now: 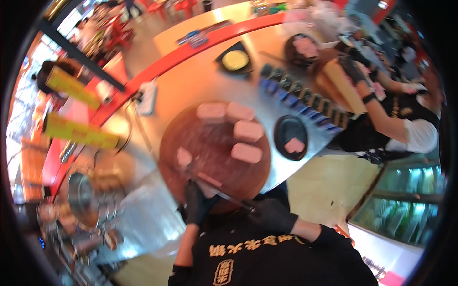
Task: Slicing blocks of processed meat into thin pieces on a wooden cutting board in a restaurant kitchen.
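Note:
My right hand, in a black glove, grips the handle of a long knife. The blade slants across the near part of a round brown chopping board. On the near side of the blade, my left hand, also gloved in black, holds a pink meat block partly hidden by fingers and knife. A thin pink slice lies just beyond the blade. Further left on the board is a small pink piece. Several pale pink blocks, including a near one, sit along its far and right sides.
Right of the board, a black oval plate carries a pink piece. Beyond stand a row of small dark containers and a dish of yellow food. A co-worker's gloved hand is at a tray. A power strip lies left.

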Demonstrator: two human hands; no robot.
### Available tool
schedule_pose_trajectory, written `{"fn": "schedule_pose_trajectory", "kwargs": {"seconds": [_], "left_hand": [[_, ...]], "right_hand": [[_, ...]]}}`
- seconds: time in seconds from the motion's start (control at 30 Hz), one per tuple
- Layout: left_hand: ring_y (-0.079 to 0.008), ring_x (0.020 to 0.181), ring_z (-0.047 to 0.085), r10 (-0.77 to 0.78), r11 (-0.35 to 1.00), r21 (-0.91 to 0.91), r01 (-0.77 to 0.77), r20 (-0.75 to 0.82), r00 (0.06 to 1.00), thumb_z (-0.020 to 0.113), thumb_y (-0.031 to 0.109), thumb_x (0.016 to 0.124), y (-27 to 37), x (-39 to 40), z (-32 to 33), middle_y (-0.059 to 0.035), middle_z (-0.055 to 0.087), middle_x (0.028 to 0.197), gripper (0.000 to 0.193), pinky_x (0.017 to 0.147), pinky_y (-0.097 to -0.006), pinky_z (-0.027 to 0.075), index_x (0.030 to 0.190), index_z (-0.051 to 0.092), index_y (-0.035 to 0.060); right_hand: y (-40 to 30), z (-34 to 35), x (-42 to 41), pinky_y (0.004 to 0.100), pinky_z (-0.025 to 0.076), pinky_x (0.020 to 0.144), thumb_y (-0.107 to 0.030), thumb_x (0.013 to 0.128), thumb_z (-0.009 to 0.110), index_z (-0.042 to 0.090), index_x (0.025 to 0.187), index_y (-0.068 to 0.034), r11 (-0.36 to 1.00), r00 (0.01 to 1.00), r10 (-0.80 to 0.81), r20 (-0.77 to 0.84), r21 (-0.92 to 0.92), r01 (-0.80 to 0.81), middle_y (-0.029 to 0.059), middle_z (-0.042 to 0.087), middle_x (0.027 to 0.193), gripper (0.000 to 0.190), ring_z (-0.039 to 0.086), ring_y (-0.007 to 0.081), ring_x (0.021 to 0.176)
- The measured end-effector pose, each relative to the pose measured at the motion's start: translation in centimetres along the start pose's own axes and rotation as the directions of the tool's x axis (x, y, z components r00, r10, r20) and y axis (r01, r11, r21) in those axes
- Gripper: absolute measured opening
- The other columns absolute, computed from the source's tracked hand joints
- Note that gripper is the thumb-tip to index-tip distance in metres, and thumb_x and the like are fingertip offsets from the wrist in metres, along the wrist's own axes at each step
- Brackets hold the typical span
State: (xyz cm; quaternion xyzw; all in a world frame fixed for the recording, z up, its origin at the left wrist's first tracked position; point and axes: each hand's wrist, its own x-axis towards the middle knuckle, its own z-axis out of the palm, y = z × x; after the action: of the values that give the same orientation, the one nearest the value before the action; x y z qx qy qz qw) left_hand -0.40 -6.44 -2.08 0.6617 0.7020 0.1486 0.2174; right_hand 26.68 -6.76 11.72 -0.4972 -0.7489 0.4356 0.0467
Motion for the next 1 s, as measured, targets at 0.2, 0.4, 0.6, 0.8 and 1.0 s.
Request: {"fn": "schedule_pose_trajectory", "kwargs": {"seconds": [0.2, 0.4, 0.6, 0.8, 1.0], "left_hand": [[-0.0415, 0.101, 0.056, 0.044, 0.997, -0.058, -0.050, -0.107, 0.993, 0.084, 0.041, 0.061, 2.9, 1.8, -1.3, -0.0222, 0.059, 0.105, 0.074, 0.088, -0.0489, 0.044, 0.114, 0.053, -0.0004], [-0.0409, 0.095, 0.057, 0.083, 0.992, -0.078, -0.097, -0.174, 0.981, 0.086, 0.035, 0.060, 2.9, 1.4, -1.9, -0.0200, 0.059, 0.100, 0.067, 0.082, -0.0490, 0.044, 0.108, 0.053, 0.0027], [-0.0417, 0.096, 0.055, 0.089, 0.992, -0.080, -0.096, -0.091, 0.992, 0.088, 0.034, 0.058, 3.3, 1.7, -2.4, -0.0205, 0.058, 0.100, 0.073, 0.084, -0.0501, 0.043, 0.112, 0.051, 0.0013], [-0.0420, 0.100, 0.053, 0.066, 0.997, -0.047, -0.069, -0.055, 0.996, 0.089, 0.036, 0.056, 2.1, 1.3, -1.5, -0.0222, 0.056, 0.106, 0.080, 0.086, -0.0499, 0.042, 0.116, 0.050, 0.0004], [-0.0418, 0.099, 0.054, 0.111, 0.992, -0.051, -0.113, -0.041, 0.993, 0.089, 0.038, 0.056, 1.3, 1.3, -0.9, -0.0214, 0.057, 0.104, 0.079, 0.087, -0.0498, 0.042, 0.115, 0.052, 0.0014]], "right_hand": [[-0.6, -1.2, 0.6, 0.0475, 0.052, 0.059, -0.022, 0.087, 0.062, 0.061, 0.120, -0.013, 0.999, 0.999, -0.022, -0.025, 0.042, 0.023, 0.0168, 0.065, 0.069, 0.034, 0.065, 0.0368, 0.062], [-1.0, -1.1, 1.1, 0.0473, 0.053, 0.065, -0.015, 0.083, 0.063, 0.060, 0.126, -0.012, 0.997, 0.999, 0.042, 0.033, 0.066, -0.044, 0.0179, 0.067, 0.074, 0.043, 0.066, 0.0371, 0.068], [-0.8, -0.9, 1.0, 0.0462, 0.053, 0.059, -0.018, 0.086, 0.061, 0.058, 0.126, -0.012, 0.998, 1.000, -0.008, -0.027, 0.057, 0.009, 0.0154, 0.065, 0.067, 0.041, 0.064, 0.0362, 0.061], [-0.5, -0.7, 1.1, 0.0475, 0.051, 0.067, -0.012, 0.081, 0.063, 0.058, 0.125, -0.011, 0.995, 0.999, 0.044, 0.026, 0.086, -0.046, 0.0149, 0.066, 0.073, 0.044, 0.063, 0.0378, 0.072], [-0.4, -0.9, 1.3, 0.0465, 0.052, 0.069, -0.012, 0.081, 0.064, 0.059, 0.125, -0.009, 0.995, 0.998, 0.039, 0.039, 0.085, -0.043, 0.0161, 0.066, 0.073, 0.044, 0.064, 0.0368, 0.069]]}}
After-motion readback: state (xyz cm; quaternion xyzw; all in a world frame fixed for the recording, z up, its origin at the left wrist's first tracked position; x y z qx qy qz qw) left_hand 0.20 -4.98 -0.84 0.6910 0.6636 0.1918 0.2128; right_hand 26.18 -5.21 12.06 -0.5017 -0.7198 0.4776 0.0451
